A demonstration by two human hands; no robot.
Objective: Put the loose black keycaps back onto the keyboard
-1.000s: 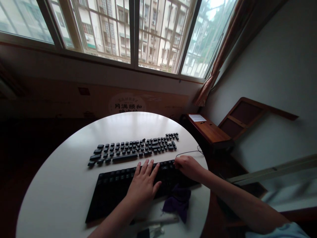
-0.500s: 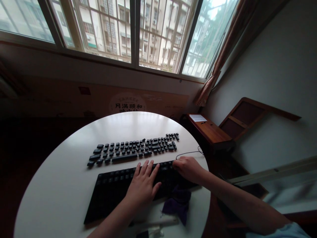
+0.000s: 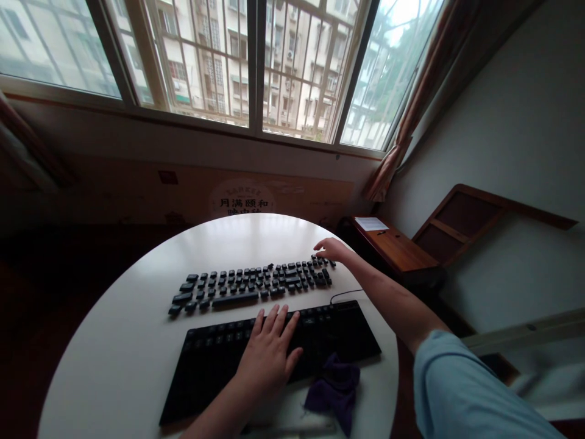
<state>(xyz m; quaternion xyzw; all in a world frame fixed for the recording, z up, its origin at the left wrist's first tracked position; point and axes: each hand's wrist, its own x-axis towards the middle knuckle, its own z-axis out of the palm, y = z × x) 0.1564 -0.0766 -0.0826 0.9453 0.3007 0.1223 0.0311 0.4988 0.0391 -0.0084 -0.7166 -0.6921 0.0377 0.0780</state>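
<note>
A black keyboard [image 3: 351, 332] lies on the round white table [image 3: 109, 323]. Keycaps stand along its back rows, while much of its lower part looks bare and dark. My left hand [image 3: 269, 350] rests flat on the middle of the keyboard, fingers spread, holding nothing. Beyond the keyboard, loose black keycaps [image 3: 235, 299] are laid out in rows. My right hand [image 3: 333, 250] reaches over the far right end of those rows, index finger and thumb slightly apart above the small keycaps. Whether a fingertip touches one cannot be made out.
A purple cloth [image 3: 336, 390] lies crumpled at the keyboard's front edge. A thin cable [image 3: 345, 294] runs from the keyboard's back right. Past the table, a wooden desk [image 3: 397, 247] with a paper sheet [image 3: 371, 224] stands at right, below the window.
My right hand has left the keyboard's back right edge and moved up and away to the far right loose keycaps. My left hand stays on the keyboard. The view has shifted slightly.
</note>
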